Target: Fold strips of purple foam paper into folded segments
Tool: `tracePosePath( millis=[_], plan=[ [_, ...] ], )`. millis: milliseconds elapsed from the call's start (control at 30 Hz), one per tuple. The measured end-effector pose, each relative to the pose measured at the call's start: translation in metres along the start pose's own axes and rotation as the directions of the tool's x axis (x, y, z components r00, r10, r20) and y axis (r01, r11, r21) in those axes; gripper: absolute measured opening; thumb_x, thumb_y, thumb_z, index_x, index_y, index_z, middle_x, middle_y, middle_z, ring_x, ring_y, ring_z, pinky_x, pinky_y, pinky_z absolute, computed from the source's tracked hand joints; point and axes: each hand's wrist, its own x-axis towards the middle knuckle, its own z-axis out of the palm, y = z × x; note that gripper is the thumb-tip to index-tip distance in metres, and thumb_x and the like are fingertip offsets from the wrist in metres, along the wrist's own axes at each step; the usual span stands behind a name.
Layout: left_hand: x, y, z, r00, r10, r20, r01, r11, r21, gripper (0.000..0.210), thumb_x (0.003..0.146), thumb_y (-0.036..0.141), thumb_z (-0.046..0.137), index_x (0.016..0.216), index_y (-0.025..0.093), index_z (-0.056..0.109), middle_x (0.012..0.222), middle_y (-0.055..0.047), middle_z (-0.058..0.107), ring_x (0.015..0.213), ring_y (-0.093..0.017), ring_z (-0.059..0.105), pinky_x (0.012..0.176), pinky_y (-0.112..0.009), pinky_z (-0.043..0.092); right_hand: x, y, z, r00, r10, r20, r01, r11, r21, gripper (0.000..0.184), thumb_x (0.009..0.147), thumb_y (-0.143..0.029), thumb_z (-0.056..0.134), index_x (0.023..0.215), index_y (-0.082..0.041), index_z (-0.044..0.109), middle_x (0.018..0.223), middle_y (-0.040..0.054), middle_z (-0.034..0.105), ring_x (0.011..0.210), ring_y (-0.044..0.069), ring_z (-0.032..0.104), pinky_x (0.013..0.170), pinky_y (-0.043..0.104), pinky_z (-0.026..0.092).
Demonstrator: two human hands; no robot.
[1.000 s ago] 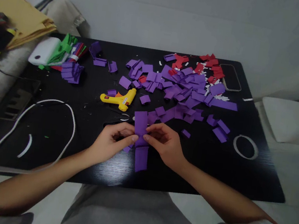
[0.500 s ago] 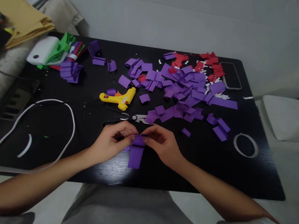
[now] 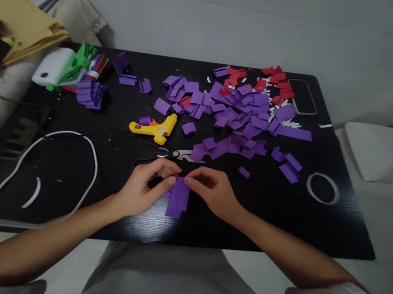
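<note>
Between my hands hangs a strip of purple paper (image 3: 178,198), close to the table's front edge. Thumb and fingers of my left hand (image 3: 148,184) pinch its upper left corner. My right hand (image 3: 214,189) pinches the upper right corner the same way. The strip looks doubled, with a second layer slightly offset at its lower end. Another bit of purple paper peeks out beside my left thumb. Just beyond my fingers lie scissors (image 3: 182,154), their handles partly hidden behind my left hand.
A yellow glue gun (image 3: 154,128) lies behind my left hand. Folded purple pieces (image 3: 243,107) are heaped at the back, with red scraps (image 3: 279,83) behind them. A white cable (image 3: 95,161) loops at left. A tape ring (image 3: 323,188) and a phone-shaped frame (image 3: 304,98) lie at right.
The upper part of the purple strip was folded over with a crease showing; now it lies flat and longer against the other layer. Both hands stay nearly in place.
</note>
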Motion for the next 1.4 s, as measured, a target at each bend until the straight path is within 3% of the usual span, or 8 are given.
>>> tracePosePath(
  millis=[100,267,633,967,1400],
  plan=[
    [0.0021,-0.0007,0.0032,0.998,-0.054,0.029,0.054,0.999,-0.003,0.008,0.095,0.024,0.067,0.093,0.017,0.071,0.072,0.001,0.069,0.064,-0.011,0.064,0.062,-0.021,0.052,-0.0024,0.0000,0.0018,1.000,-0.030,-0.007,0.029,0.997,-0.077,0.017,0.084,-0.037,0.080,0.084,-0.020,0.078,0.080,0.0017,0.075,0.074,0.016,0.067,0.072,0.030,0.056],
    [0.0036,-0.0013,0.0051,0.993,-0.110,0.052,0.112,0.993,-0.032,0.010,0.093,0.024,0.068,0.087,0.017,0.072,0.071,0.001,0.069,0.063,-0.011,0.063,0.061,-0.020,0.051,-0.0046,-0.0006,0.0036,0.999,-0.041,0.006,0.041,0.995,-0.090,0.013,0.085,-0.033,0.077,0.083,-0.020,0.075,0.080,0.0012,0.074,0.072,0.015,0.067,0.071,0.029,0.056],
    [0.0064,0.0009,0.0000,0.986,-0.160,0.042,0.164,0.982,-0.091,0.010,0.089,0.025,0.073,0.084,0.017,0.074,0.073,-0.001,0.074,0.064,-0.012,0.066,0.062,-0.022,0.054,-0.0005,-0.0009,-0.0018,0.999,-0.039,-0.004,0.039,0.997,-0.064,0.010,0.082,-0.028,0.076,0.078,-0.020,0.071,0.075,-0.0003,0.070,0.069,0.014,0.064,0.069,0.029,0.055],
    [0.0057,0.0006,0.0034,0.981,-0.189,0.051,0.195,0.970,-0.144,0.011,0.089,0.025,0.072,0.083,0.016,0.073,0.071,-0.001,0.072,0.062,-0.011,0.065,0.060,-0.021,0.052,-0.0020,-0.0012,0.0010,0.999,-0.040,0.029,0.041,0.999,-0.032,0.014,0.083,-0.032,0.079,0.082,-0.020,0.071,0.078,0.0002,0.069,0.070,0.015,0.063,0.071,0.030,0.054],
    [0.0084,-0.0031,-0.0042,0.982,-0.182,0.057,0.188,0.973,-0.132,0.013,0.091,0.026,0.068,0.083,0.017,0.069,0.067,0.001,0.064,0.060,-0.011,0.058,0.058,-0.021,0.047,0.0019,0.0002,-0.0015,0.999,-0.023,-0.026,0.022,1.000,-0.021,0.020,0.081,-0.037,0.082,0.078,-0.020,0.072,0.077,0.0006,0.069,0.072,0.015,0.063,0.071,0.031,0.055]
  ],
)
